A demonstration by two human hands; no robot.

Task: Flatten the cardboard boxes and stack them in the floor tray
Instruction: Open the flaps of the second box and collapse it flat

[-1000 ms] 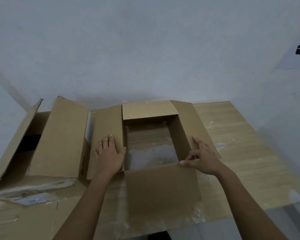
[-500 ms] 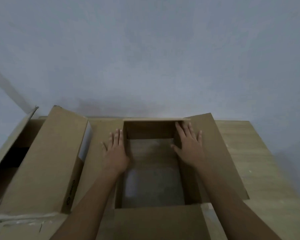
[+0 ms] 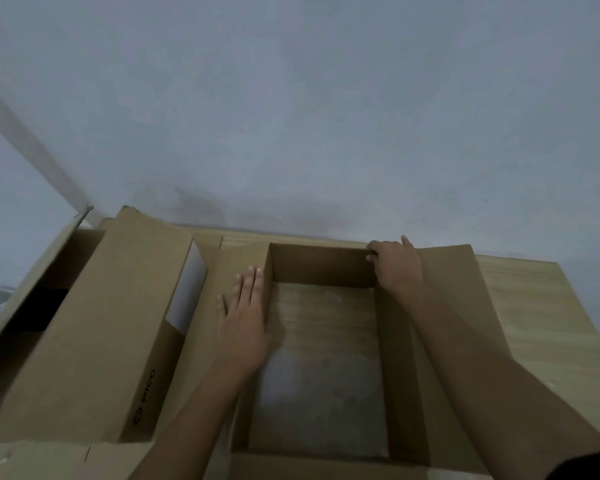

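A wooden table point(image 3: 541, 306) with a light grain is set against a pale wall. Two cardboard boxes are carried directly on it. An open box point(image 3: 326, 268), with its flaps spread outward and flat, is placed at the centre; the table surface is seen through its open bottom. A second, larger box point(image 3: 94, 334) is placed just beside it on the left, with a printed logo on its near right wall and one flap raised at the far left. The right part of the table is left bare up to its right edge.
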